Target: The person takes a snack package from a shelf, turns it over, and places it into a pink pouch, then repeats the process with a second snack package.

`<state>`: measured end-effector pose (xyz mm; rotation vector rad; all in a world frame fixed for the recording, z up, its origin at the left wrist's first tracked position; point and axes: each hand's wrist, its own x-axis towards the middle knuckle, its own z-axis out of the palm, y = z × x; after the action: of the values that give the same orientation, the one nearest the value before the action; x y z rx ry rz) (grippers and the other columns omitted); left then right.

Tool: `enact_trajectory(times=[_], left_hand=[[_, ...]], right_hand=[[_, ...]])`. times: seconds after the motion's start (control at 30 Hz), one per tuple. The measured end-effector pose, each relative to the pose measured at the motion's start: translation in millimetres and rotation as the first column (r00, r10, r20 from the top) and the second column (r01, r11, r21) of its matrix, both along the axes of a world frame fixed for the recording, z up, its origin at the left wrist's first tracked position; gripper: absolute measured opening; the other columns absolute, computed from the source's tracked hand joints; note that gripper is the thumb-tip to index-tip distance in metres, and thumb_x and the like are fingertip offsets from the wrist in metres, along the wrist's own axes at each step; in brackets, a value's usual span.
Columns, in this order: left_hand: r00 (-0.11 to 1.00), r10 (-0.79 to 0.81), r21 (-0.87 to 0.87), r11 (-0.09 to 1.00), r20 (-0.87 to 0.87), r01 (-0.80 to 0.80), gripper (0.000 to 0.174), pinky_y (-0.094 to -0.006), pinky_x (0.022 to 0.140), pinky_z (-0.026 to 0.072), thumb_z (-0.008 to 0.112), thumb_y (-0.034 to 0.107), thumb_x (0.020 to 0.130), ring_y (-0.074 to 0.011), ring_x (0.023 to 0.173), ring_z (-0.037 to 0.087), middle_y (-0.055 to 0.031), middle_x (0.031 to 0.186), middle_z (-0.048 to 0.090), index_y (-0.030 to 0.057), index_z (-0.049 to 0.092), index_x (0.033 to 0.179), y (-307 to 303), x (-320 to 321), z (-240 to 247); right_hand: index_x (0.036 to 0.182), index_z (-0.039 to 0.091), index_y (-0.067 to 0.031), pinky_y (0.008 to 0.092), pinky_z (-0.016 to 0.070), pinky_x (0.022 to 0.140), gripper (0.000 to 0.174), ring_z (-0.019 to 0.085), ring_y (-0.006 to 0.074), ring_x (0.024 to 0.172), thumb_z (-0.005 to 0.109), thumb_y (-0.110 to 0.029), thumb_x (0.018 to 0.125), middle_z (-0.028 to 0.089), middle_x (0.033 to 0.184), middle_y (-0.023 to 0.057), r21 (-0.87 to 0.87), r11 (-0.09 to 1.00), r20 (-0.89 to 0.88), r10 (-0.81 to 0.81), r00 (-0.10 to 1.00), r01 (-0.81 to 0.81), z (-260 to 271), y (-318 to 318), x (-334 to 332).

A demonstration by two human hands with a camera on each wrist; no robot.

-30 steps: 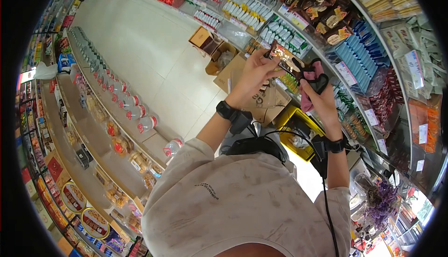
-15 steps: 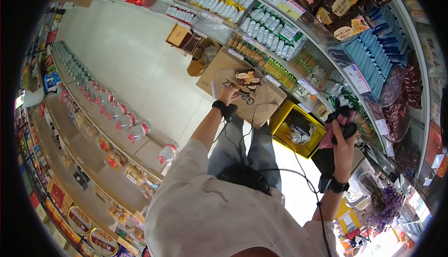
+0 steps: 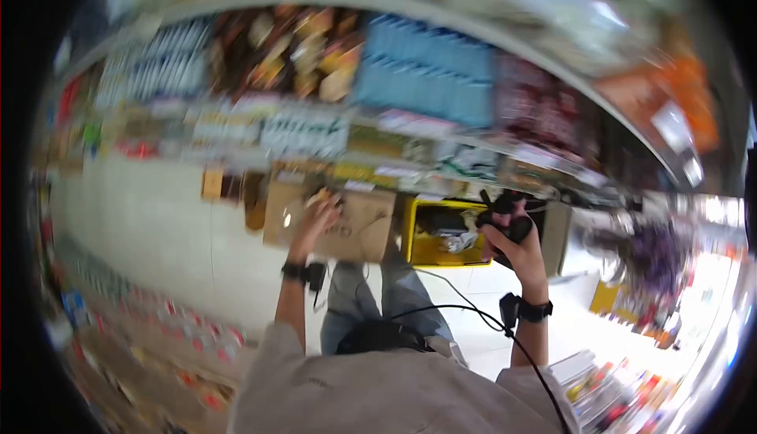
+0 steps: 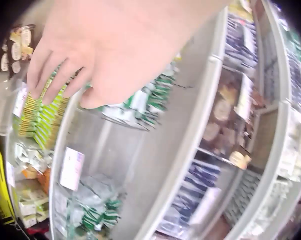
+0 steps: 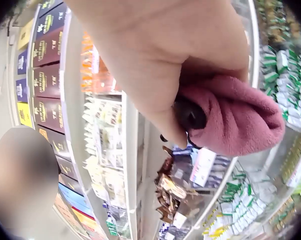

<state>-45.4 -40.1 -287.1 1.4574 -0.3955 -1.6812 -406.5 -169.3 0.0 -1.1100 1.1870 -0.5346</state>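
Observation:
In the head view my left hand (image 3: 317,219) is over a cardboard box (image 3: 369,217) on the floor, its fingertips by brown-wrapped snack packets (image 3: 322,196). The left wrist view shows that hand's fingers extended and slightly apart, overlapping green-and-yellow packets (image 4: 48,117); brown packets (image 4: 21,44) lie beyond the fingers. My right hand (image 3: 516,246) is raised to the right of a yellow basket. It grips a folded pink cloth (image 5: 235,120) together with a black object (image 5: 190,115), whose kind I cannot tell. The palm hides part of both.
Snack shelves curve across the front, with blue packets (image 3: 426,63) and brown packets (image 3: 292,52). The yellow basket (image 3: 408,237) stands beside the cardboard box. Purple flowers (image 3: 658,249) are at the right. A black cable (image 3: 473,316) crosses in front of the body. Another person shows in the right wrist view.
The left hand has left the brown packet it held up by the right hand and moved down to the box. The head view has swung right and blurred. The right hand keeps the cloth.

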Motion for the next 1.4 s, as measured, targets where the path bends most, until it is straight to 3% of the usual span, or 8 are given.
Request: enact_trajectory(times=[0.17, 0.33, 0.5, 0.63, 0.73, 0.97, 1.27, 1.4], left_hand=[[0.916, -0.103, -0.260, 0.941, 0.387, 0.216, 0.038, -0.0309, 0.095, 0.0506, 0.055, 0.027, 0.105, -0.0161, 0.109, 0.063, -0.0072, 0.116, 0.067, 0.0026, 0.056, 0.135, -13, -4, 150], [0.909, -0.065, -0.216, 0.962, 0.412, 0.167, 0.036, -0.0294, 0.092, 0.0510, 0.056, 0.022, 0.104, -0.0165, 0.105, 0.064, -0.0088, 0.115, 0.067, 0.0002, 0.057, 0.132, -10, -25, 242], [0.886, -0.014, -0.270, 0.950, 0.464, 0.156, 0.037, -0.0313, 0.094, 0.0510, 0.056, 0.025, 0.104, -0.0171, 0.105, 0.065, -0.0103, 0.115, 0.068, 0.0017, 0.058, 0.132, 6, -44, 284], [0.867, 0.062, -0.293, 0.951, 0.494, 0.099, 0.035, -0.0327, 0.095, 0.0514, 0.055, 0.021, 0.104, -0.0189, 0.106, 0.064, -0.0115, 0.116, 0.066, 0.0000, 0.057, 0.133, 17, -47, 302], [0.846, 0.106, -0.304, 0.950, 0.523, 0.068, 0.035, -0.0342, 0.094, 0.0528, 0.055, 0.021, 0.105, -0.0208, 0.107, 0.065, -0.0135, 0.118, 0.067, -0.0008, 0.056, 0.133, 19, -47, 309], [0.762, 0.095, -0.237, 0.968, 0.641, 0.079, 0.039, -0.0346, 0.095, 0.0521, 0.056, 0.030, 0.105, -0.0199, 0.108, 0.066, -0.0103, 0.117, 0.068, 0.0014, 0.059, 0.131, 26, -53, 317], [0.749, 0.119, -0.247, 0.967, 0.652, 0.061, 0.037, -0.0350, 0.096, 0.0527, 0.056, 0.029, 0.105, -0.0197, 0.108, 0.067, -0.0095, 0.117, 0.068, 0.0015, 0.059, 0.130, 32, -57, 324], [0.747, 0.112, -0.250, 0.965, 0.656, 0.075, 0.037, -0.0351, 0.096, 0.0530, 0.056, 0.028, 0.105, -0.0196, 0.107, 0.067, -0.0093, 0.117, 0.068, 0.0015, 0.059, 0.131, 30, -58, 329]], right_hand=[[0.093, 0.058, -0.0038, 0.0258, 0.0464, 0.054, 0.020, 0.060, 0.0084, 0.060, 0.077, -0.007, 0.086, 0.061, 0.072, -0.0010, -0.359, 0.903, -0.085, -0.284, 0.955, 0.237, 96, -34, -78], [0.094, 0.062, 0.0021, 0.0339, 0.0513, 0.062, 0.036, 0.066, 0.0211, 0.065, 0.083, -0.022, 0.077, 0.068, 0.072, 0.0091, -0.758, 0.643, -0.311, -0.503, 0.807, 0.109, 60, -153, -211], [0.105, 0.065, 0.0029, 0.0461, 0.0546, 0.082, 0.041, 0.067, 0.0432, 0.101, 0.078, -0.025, 0.077, 0.072, 0.101, 0.0248, -0.737, 0.670, -0.584, -0.560, 0.587, -0.094, -3, -265, -295], [0.114, 0.063, 0.0015, 0.0447, 0.0537, 0.095, 0.046, 0.064, 0.0401, 0.116, 0.076, -0.026, 0.079, 0.068, 0.119, 0.0246, -0.420, 0.908, -0.826, -0.382, 0.415, -0.001, -8, -288, -295], [0.117, 0.062, 0.0012, 0.0460, 0.0536, 0.094, 0.050, 0.064, 0.0376, 0.117, 0.077, -0.027, 0.078, 0.068, 0.120, 0.0248, -0.270, 0.961, -0.884, -0.227, 0.408, -0.052, -14, -299, -301], [0.119, 0.061, -0.0021, 0.0511, 0.0542, 0.091, 0.057, 0.063, 0.0450, 0.112, 0.070, -0.049, 0.087, 0.065, 0.121, 0.0218, -0.366, 0.881, -0.928, -0.368, 0.051, -0.301, -60, -311, -308], [0.130, 0.059, -0.0069, 0.0487, 0.0553, 0.093, 0.066, 0.064, 0.0439, 0.114, 0.085, -0.021, 0.071, 0.061, 0.126, 0.0251, -0.398, 0.916, -0.883, -0.368, 0.290, -0.048, -45, -297, -292], [0.134, 0.055, -0.0094, 0.0467, 0.0528, 0.097, 0.081, 0.063, 0.0413, 0.117, 0.087, -0.027, 0.062, 0.067, 0.123, 0.0220, -0.298, 0.950, -0.875, -0.231, 0.425, -0.096, -44, -300, -312]])
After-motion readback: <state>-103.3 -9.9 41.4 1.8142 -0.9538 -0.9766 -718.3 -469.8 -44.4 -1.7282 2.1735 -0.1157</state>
